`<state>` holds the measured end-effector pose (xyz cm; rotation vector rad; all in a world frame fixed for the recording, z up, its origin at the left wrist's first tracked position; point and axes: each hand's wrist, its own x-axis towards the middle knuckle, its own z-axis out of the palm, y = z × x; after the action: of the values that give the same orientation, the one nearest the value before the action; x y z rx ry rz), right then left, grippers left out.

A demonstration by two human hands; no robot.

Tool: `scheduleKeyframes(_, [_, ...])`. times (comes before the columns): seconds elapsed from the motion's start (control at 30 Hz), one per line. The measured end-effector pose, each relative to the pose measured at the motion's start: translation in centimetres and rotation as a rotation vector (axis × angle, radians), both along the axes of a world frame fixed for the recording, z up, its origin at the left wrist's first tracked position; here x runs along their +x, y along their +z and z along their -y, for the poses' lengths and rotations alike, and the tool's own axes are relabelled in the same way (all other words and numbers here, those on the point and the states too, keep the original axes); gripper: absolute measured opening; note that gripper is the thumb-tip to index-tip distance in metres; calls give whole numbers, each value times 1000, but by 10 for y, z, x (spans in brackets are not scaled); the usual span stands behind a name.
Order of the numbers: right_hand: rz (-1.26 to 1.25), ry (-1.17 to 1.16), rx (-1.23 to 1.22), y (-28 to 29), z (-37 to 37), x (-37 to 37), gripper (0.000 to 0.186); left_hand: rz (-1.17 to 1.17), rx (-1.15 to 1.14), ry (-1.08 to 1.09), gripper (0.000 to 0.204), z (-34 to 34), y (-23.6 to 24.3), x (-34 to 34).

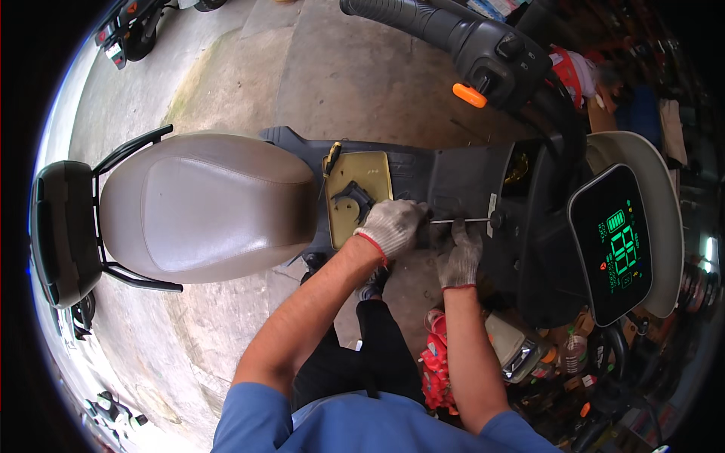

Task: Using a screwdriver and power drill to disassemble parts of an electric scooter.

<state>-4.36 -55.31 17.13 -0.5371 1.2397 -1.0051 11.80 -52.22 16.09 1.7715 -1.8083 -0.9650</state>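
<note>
While I look down from far away through the head camera, I see the left hand (393, 226) at the right edge of the gold tray (343, 232), in a knitted glove. Its fingers are curled in tight, and it seems to grip the back end of a thin metal rod (474, 220), maybe a screwdriver's shaft; any handle is hidden. The rod points away to the right of the tray, and its far end meets a round black knob (498, 220). The right hand (459, 260), gloved too, is right of the tray, its fingers partly spread and up by the rod. I think they help keep it straight, but I can't tell if they pinch it.

The tray sits on the scooter's footboard (462, 175), I guess so loose bits don't roll off. In it is a curved black plastic part (361, 195), and a yellow-and-black screwdriver (332, 156) lies over its top left corner.

Left of the tray is the tan seat (219, 208). Far to its right is the lit dash (615, 241), and above it is the handlebar grip (411, 19). The seat and dash hem in both ends, and the tray takes up room by the left hand.
</note>
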Motion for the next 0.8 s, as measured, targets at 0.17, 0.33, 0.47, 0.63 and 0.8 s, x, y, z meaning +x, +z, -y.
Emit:
scheduleKeyframes(0.17, [-95,-81,17,5,8,15,20,6,-109,118,21,2,7,-4])
scheduleKeyframes(0.33, [114,-121,70,5,11,14,23,-8,-27,46,27,10,5,2])
scheduleKeyframes(0.47, [47,-61,89,6,9,9,24,-189,-36,-5,28,5,1,5])
scheduleKeyframes(0.63, [-5,-105,7,8,14,13,18,-58,-66,30,34,4,10,3])
scheduleKeyframes(0.8, [58,-96,65,12,7,7,18,-142,-21,-122,42,8,6,8])
